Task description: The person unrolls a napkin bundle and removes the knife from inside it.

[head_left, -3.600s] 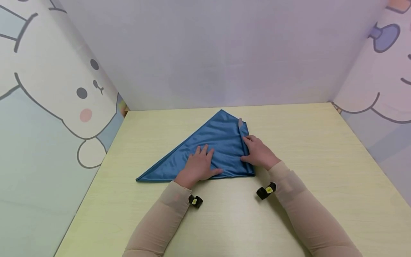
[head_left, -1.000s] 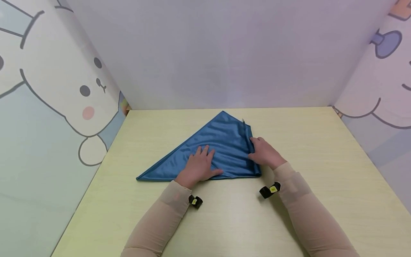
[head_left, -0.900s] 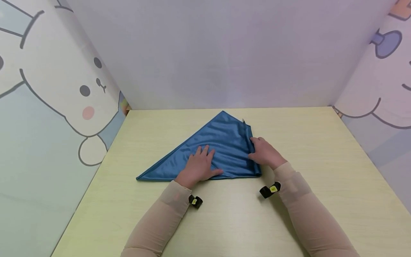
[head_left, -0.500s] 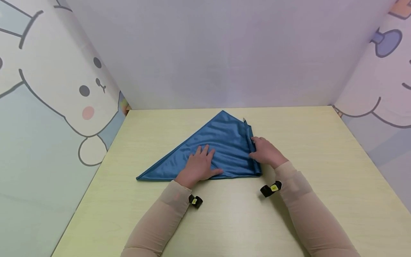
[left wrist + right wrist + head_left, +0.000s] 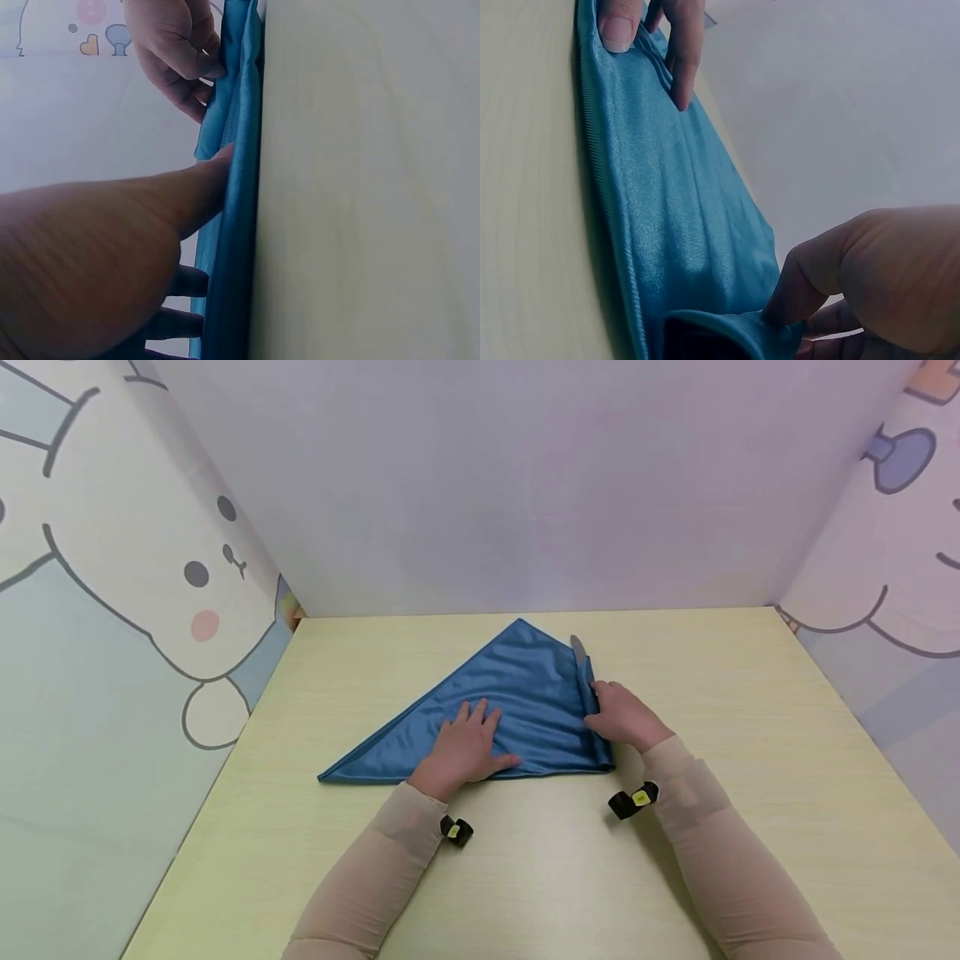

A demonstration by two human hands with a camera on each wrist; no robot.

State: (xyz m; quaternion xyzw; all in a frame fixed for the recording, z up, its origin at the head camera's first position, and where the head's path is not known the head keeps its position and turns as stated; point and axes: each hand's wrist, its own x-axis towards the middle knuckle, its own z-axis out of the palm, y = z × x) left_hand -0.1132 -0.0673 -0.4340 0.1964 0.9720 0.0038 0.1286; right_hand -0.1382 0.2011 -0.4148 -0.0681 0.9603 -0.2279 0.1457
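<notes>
A shiny blue cloth (image 5: 525, 693) lies folded on the table, its point at the far left and its right edge rolled up. Out of the roll's far end sticks a flat, rounded grey tip (image 5: 578, 648), like a table knife's blade; the rest is hidden in the cloth. My left hand (image 5: 463, 750) rests on the middle of the cloth, fingers spread. My right hand (image 5: 622, 714) grips the rolled edge between thumb and fingers. In the right wrist view the rolled edge (image 5: 735, 326) shows its hollow near end, under the right hand's thumb.
The pale wooden table (image 5: 750, 760) extends around the cloth on all sides. A plain wall (image 5: 525, 485) stands along the back edge, and cartoon-printed walls (image 5: 120, 693) stand at the left and right.
Since the oldest frame, my right hand and the rolled edge have moved rightward. The grey tip, edge-on a second ago, now shows its broad face. My left hand has stayed put.
</notes>
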